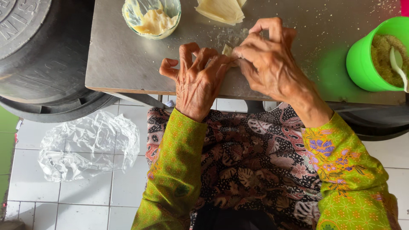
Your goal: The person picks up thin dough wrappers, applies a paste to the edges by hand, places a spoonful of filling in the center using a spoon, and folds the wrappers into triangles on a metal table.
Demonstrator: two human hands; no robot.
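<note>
- The left hand (198,81) and right hand (266,59) meet over the surface (123,59), close to its near edge and about midway along it.
- Between their fingertips sits a small pale wrapper (228,50), folded; only a corner of it shows above the fingers.
- Left grip: thumb and forefinger closed on the wrapper's left side, the other fingers curled and lifted off the surface.
- Right grip: fingertips pinched shut on the wrapper's right side, the hand arched over it.
- The wrapper lies on or just above the surface; which one cannot be told, since the fingers hide its underside.
- A stack of wrappers (221,10) lies at the far edge, just beyond the hands.
- A clear bowl (151,17) with a pale yellow paste stands at the far edge, left of the stack.
- A green tub (362,64) of crumbly filling stands at the right edge, a white spoon (398,64) leaning inside it.
- Crumbs and flour dust the surface around the hands.
- A black tyre (42,59) sits to the left of the surface.
- A crumpled clear bag (89,145) lies on the white tiled floor (85,200) below.
- Green patterned sleeves cover both forearms.
</note>
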